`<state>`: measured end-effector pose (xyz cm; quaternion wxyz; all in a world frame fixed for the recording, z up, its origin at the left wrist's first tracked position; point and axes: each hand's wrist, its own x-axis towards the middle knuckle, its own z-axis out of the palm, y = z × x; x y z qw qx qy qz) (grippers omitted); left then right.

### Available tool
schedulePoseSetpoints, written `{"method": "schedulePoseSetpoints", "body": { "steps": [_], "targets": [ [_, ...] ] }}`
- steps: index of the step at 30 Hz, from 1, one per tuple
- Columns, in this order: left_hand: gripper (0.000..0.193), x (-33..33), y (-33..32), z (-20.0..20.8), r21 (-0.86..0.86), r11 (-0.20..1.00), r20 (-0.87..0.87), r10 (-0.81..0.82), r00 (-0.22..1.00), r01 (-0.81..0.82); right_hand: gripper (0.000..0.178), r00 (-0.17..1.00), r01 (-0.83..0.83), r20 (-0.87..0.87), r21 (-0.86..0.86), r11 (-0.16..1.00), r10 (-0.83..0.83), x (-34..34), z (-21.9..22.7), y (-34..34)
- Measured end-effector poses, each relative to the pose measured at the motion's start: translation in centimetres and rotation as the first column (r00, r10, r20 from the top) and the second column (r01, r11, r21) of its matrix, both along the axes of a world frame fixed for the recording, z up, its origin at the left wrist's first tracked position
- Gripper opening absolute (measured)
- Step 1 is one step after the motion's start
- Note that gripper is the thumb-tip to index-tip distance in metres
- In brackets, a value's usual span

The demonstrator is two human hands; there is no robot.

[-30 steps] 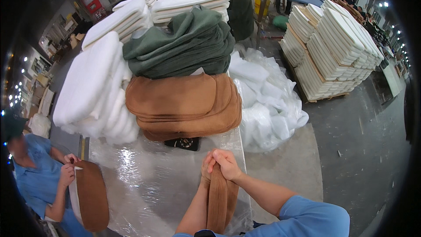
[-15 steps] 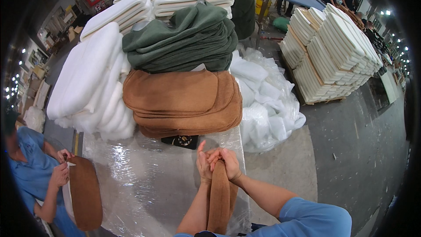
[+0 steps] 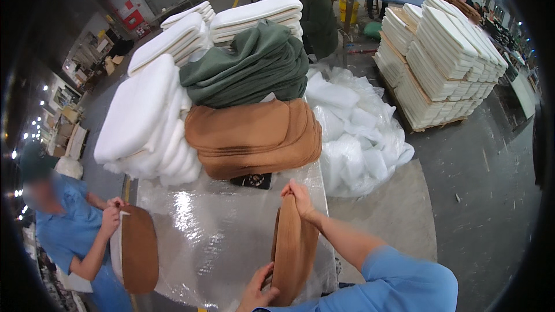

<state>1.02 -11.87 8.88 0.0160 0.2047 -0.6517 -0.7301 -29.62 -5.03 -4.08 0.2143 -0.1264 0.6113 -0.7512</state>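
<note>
Both hands held a brown oval fabric-covered cushion on edge over the plastic-wrapped tabletop.

The cushion stood on its narrow edge, long axis running from the person's body away toward the stacks, far end pointing up at the pile of brown covers. Right hand gripped the far top end, fingers curled closed over the rim. Left hand held the near bottom end, fingers wrapped on the edge, partly hidden. Behind the brown pile lay a heap of green fabric covers, white foam pads to the left, crumpled clear plastic bags to the right. A co-worker in a blue shirt at lower left held another brown cushion upright.
</note>
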Motion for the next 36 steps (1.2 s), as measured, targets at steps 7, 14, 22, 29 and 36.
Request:
{"method": "schedulePoseSetpoints", "body": {
  "steps": [7, 14, 22, 29, 36],
  "targets": [
    [0.089, 11.7, 2.9, -2.5, -0.466, 0.885, 0.432, 0.231, 0.872, -0.003, 0.069, 0.99, 0.126, 0.053, 0.062, 0.99, -0.13, 0.8, 0.9, -0.4],
    [0.061, 17.4, 4.8, -5.2, -0.285, 0.686, -0.032, 0.692, 0.721, -0.67, 0.063, 0.939, 0.292, 0.172, 0.059, 0.954, -0.298, 5.4, 1.3, 6.7],
    [0.074, 16.6, 0.1, -3.6, -0.165, 0.8, -0.057, 0.576, 0.815, -0.577, 0.06, 0.868, 0.457, 0.264, -0.089, 0.885, -0.422, 7.2, 4.1, 12.6],
    [0.074, 16.2, -0.7, -1.0, -0.258, 0.793, -0.244, 0.5, 0.831, -0.552, 0.067, 0.924, 0.375, 0.124, -0.103, 0.921, -0.363, 9.2, 6.7, 12.0],
    [0.065, 14.7, 2.6, -3.4, 0.123, 0.673, -0.204, 0.736, 0.645, -0.729, 0.069, 0.953, 0.267, 0.176, -0.101, 0.959, -0.246, 8.8, 3.8, 12.5]
  ]
}}
